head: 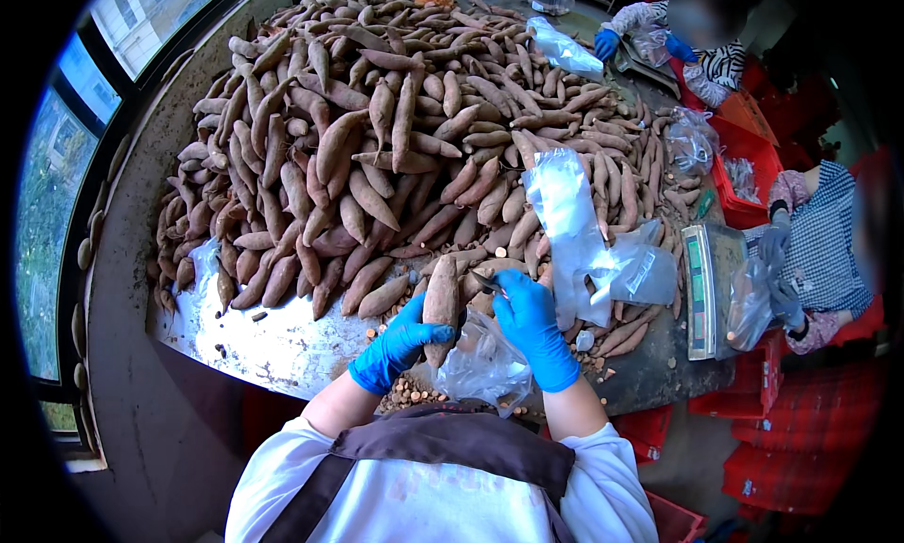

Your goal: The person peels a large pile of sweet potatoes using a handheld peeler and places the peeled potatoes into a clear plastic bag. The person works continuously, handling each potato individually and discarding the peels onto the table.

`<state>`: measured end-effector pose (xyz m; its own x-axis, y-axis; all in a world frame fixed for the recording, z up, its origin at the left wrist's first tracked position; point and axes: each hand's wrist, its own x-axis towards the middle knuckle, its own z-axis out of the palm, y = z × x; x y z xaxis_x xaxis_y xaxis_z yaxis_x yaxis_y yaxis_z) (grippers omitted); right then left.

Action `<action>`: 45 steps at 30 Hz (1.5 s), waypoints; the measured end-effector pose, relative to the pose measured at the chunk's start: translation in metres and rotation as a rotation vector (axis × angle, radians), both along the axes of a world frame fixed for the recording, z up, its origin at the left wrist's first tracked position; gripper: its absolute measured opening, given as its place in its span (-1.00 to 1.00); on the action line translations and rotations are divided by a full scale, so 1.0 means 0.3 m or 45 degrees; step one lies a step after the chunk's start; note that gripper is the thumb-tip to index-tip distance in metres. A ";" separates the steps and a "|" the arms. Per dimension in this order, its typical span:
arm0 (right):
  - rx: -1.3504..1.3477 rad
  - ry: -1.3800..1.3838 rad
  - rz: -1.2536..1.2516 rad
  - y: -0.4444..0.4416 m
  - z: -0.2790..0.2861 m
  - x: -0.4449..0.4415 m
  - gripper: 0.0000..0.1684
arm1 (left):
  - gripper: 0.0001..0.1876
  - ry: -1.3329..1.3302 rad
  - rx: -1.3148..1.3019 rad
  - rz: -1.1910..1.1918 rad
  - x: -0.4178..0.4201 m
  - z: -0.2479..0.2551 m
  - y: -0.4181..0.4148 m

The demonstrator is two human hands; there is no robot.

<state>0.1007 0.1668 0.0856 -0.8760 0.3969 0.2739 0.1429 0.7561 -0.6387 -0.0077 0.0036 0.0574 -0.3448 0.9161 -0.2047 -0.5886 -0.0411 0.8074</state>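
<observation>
My left hand point(404, 343), in a blue glove, is closed around the lower part of a large sweet potato point(441, 303) held upright in front of me. To its right, my right hand point(530, 320), also gloved in blue, grips a small knife point(486, 282) with a dark blade. The blade points left, beside another sweet potato. A crumpled clear plastic bag point(480, 373) lies between and below my hands. Cut-off root ends point(406, 395) are scattered near the table's front edge. A large heap of sweet potatoes point(374, 133) rises beyond my hands.
Flat plastic bags point(568, 225) lie right of the heap. A weighing scale point(699, 289) stands farther right, where a co-worker in grey gloves handles a bag point(750, 299). Another co-worker in blue gloves is at the far right. Red crates point(748, 168) stand beside the table; windows line the left.
</observation>
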 end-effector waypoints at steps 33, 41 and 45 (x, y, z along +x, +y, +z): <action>-2.076 0.243 -0.113 -0.049 -0.237 -0.048 -0.50 | -0.32 1.470 -0.018 0.504 -0.061 0.024 0.088; -0.540 0.310 -0.133 -0.130 -0.172 -0.072 -0.36 | -0.13 -0.382 0.249 0.319 -0.004 0.033 0.133; -0.241 0.253 -0.121 -0.141 -0.169 -0.049 -0.24 | -0.08 -0.091 0.173 0.425 -0.005 0.068 0.151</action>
